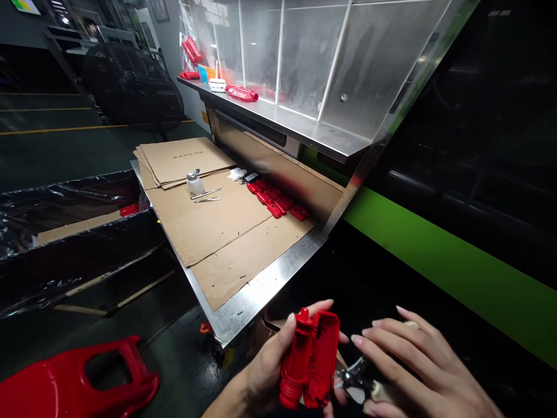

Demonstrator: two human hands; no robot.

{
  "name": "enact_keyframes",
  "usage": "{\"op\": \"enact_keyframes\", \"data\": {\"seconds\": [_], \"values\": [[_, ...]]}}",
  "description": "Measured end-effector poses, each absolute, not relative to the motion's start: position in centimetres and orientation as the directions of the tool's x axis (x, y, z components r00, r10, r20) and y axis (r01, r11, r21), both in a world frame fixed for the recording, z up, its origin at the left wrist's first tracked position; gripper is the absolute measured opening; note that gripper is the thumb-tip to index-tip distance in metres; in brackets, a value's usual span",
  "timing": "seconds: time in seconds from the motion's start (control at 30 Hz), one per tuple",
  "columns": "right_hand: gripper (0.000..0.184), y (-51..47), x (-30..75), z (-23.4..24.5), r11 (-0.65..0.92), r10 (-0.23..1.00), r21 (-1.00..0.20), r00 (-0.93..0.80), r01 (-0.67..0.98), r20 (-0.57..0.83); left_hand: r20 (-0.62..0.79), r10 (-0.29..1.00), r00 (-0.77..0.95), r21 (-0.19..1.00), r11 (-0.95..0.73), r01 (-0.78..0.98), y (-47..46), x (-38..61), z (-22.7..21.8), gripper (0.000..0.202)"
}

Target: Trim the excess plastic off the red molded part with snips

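My left hand (272, 354) is wrapped round a red plastic molded part (310, 363) with an open, hollow side facing up and a ribbed round end at the bottom. Just right of it, my right hand (413, 363) holds a pair of nippers (354, 377) with pale handles. The metal jaws are close to the part's lower right edge; whether they touch it I cannot tell. The fingers of this hand stretch over the handles, which are partly hidden beneath them.
Beyond my hands stands a metal-edged table (265, 293) covered with cardboard (226, 232). On it are several red parts (278, 200), a pump bottle (195, 184) and tweezers (209, 200). A steel shelf (304, 125) overhangs the back. A large red molding (65, 377) is at lower left.
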State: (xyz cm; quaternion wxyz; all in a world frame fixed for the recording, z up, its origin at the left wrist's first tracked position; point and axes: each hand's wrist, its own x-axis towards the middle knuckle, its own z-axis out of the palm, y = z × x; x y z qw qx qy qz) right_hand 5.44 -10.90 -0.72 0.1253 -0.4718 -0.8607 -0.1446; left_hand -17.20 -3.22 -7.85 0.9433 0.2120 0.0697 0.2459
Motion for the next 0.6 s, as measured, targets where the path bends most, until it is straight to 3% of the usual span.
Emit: {"op": "enact_keyframes", "data": {"seconds": [0.17,0.3,0.37,0.47,0.6], "values": [[0.026,-10.7,3.2,2.1,0.603,0.642,0.201,-0.619,0.772,0.453,-0.024,0.421,0.907,0.515,0.783,-0.349,-2.7,-17.3,-7.1,0.073],[0.041,-10.6,2.3,3.5,0.646,0.525,0.492,-0.807,0.584,0.270,0.018,0.331,0.943,0.568,0.773,-0.282,-2.4,-17.2,-6.0,0.071],[0.047,-10.4,2.3,3.8,0.636,0.498,0.569,-0.840,0.522,0.215,0.050,0.307,0.950,0.590,0.759,-0.276,-2.2,-17.1,-5.5,0.068],[0.053,-10.3,2.2,3.6,0.637,0.473,0.606,-0.862,0.476,0.180,0.093,0.289,0.953,0.604,0.744,-0.285,-2.1,-17.0,-5.0,0.065],[0.049,-10.5,1.8,3.5,0.636,0.452,0.580,-0.855,0.509,0.255,0.065,0.270,0.961,0.628,0.737,-0.250,-2.1,-16.9,-4.8,0.066]]}}
